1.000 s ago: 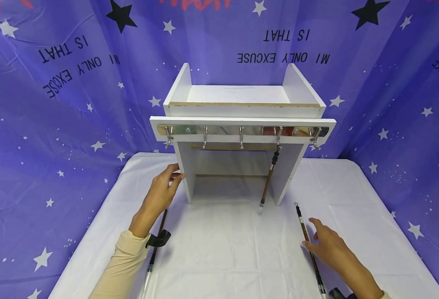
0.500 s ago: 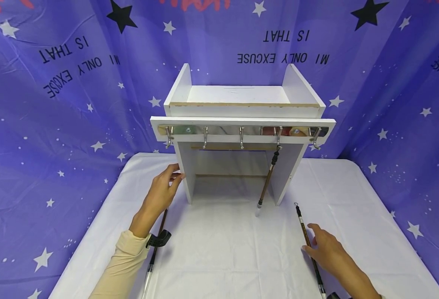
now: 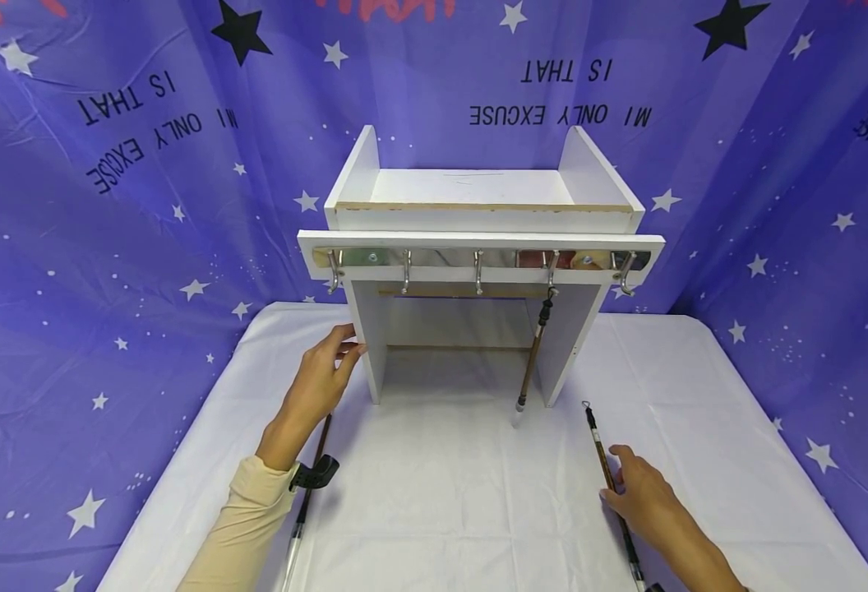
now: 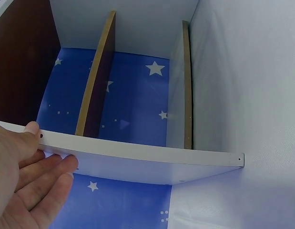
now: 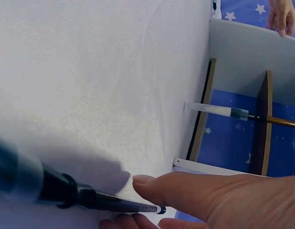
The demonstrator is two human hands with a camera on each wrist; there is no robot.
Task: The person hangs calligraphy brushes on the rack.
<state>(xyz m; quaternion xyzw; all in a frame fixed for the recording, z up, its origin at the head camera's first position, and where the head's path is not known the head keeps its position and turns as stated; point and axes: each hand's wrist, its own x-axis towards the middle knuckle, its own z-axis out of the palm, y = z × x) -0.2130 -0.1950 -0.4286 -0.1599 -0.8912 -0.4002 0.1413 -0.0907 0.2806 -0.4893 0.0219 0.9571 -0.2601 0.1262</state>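
Observation:
A white shelf rack (image 3: 478,220) with a row of metal hooks (image 3: 478,271) stands at the back of the table. My left hand (image 3: 320,372) holds the front edge of its left side panel (image 4: 137,151), thumb on the edge and fingers against the outer face. One calligraphy brush (image 3: 533,353) hangs by its loop from the second hook from the right, its clear cap downward. Another brush (image 3: 598,444) lies on the cloth at the right. My right hand (image 3: 652,501) is beside it, thumb and fingers spread around the handle (image 5: 114,202) without visibly gripping it.
A third brush (image 3: 323,436) lies at the left, partly hidden under my left forearm. White cloth (image 3: 449,485) covers the table. Purple star-printed curtains (image 3: 145,271) enclose the back and both sides.
My right hand has shifted slightly, its index finger drawn lower beside the lying brush. The hanging brush sways a little at its lower end. My left hand has stayed in place.

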